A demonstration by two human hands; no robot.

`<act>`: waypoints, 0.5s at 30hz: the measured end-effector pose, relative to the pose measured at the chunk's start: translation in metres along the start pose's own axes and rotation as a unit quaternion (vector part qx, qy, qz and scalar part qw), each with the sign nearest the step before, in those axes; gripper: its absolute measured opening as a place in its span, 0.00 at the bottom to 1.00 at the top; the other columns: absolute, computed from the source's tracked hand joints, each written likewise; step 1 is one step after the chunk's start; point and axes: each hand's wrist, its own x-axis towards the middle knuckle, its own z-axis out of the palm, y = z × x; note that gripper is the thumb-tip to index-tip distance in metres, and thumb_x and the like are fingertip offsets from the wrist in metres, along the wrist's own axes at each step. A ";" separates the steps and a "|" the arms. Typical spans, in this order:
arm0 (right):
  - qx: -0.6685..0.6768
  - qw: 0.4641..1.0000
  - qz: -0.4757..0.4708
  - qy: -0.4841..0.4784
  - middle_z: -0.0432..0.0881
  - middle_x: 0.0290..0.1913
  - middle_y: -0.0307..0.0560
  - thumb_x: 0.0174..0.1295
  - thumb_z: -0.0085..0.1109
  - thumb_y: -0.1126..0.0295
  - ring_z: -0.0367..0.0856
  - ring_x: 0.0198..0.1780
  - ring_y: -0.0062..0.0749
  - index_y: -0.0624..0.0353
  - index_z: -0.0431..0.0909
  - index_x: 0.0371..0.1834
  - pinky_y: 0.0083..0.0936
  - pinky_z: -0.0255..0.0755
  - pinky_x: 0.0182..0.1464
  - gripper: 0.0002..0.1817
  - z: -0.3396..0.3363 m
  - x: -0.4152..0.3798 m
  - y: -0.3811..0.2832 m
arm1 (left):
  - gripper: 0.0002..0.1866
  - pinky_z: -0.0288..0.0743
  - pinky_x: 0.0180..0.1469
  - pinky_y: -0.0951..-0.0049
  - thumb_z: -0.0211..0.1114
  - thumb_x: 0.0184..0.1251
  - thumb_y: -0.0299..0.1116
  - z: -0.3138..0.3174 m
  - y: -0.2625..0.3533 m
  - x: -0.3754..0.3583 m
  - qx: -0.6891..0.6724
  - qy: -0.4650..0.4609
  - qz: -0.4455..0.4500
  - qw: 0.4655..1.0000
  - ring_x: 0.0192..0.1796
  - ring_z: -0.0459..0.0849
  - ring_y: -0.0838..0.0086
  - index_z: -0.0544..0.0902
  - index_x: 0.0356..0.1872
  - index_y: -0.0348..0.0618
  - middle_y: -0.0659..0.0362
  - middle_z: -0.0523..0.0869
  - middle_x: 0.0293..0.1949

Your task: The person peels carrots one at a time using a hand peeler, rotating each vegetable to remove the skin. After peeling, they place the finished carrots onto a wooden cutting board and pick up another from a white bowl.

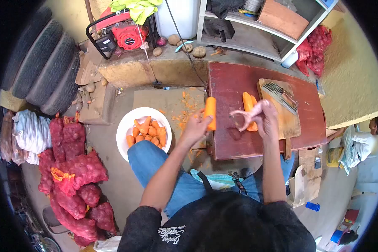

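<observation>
My left hand (194, 129) is closed around a peeled carrot (210, 112), held upright by the near left edge of the red table (229, 145). Over the table, my right hand (264, 118) has its thumb and a finger apart in a curve, with nothing seen between them. Beneath and beside it lie peeled carrots (248, 103), partly covered by the hand. To the right, a wooden cutting board (292, 122) carries a knife (288, 99) and another dark, slim tool or blade. By my left knee stands a white basin (122, 136) holding several carrots (145, 128).
Orange peelings (181, 113) litter the cardboard on the floor. Red mesh sacks (75, 168) pile up at left, below stacked tyres (46, 63). A red engine machine (128, 38) sits on the ledge. A grey shelf (243, 40) stands behind the table.
</observation>
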 end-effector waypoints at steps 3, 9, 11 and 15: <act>-0.030 0.997 -0.006 0.065 0.81 0.31 0.48 0.75 0.56 0.60 0.85 0.28 0.34 0.62 0.72 0.40 0.32 0.86 0.29 0.14 -0.061 -0.037 -0.001 | 0.30 0.76 0.25 0.78 0.66 0.72 0.36 0.031 -0.020 0.010 0.045 -0.029 0.073 0.996 0.29 0.82 0.81 0.68 0.70 0.31 0.60 0.82 0.32; 0.025 0.994 0.063 0.082 0.82 0.32 0.48 0.76 0.55 0.64 0.86 0.28 0.35 0.60 0.71 0.43 0.34 0.88 0.31 0.10 -0.063 -0.100 0.001 | 0.32 0.76 0.31 0.79 0.69 0.69 0.33 0.013 -0.034 0.010 0.033 -0.049 0.149 0.987 0.30 0.81 0.82 0.68 0.69 0.27 0.63 0.81 0.31; 0.037 0.993 0.096 0.061 0.84 0.36 0.51 0.74 0.58 0.64 0.86 0.31 0.33 0.59 0.70 0.43 0.33 0.88 0.34 0.11 -0.057 -0.105 0.017 | 0.28 0.75 0.32 0.80 0.68 0.70 0.34 -0.027 -0.004 -0.007 0.063 -0.020 0.112 0.992 0.31 0.81 0.83 0.74 0.65 0.28 0.63 0.82 0.32; -0.029 0.987 0.156 -0.039 0.85 0.42 0.54 0.72 0.62 0.63 0.86 0.33 0.32 0.59 0.70 0.43 0.30 0.86 0.36 0.13 -0.012 -0.094 0.024 | 0.24 0.77 0.31 0.77 0.68 0.70 0.37 -0.128 0.029 -0.032 0.057 0.181 0.114 0.975 0.31 0.85 0.77 0.78 0.61 0.32 0.59 0.86 0.36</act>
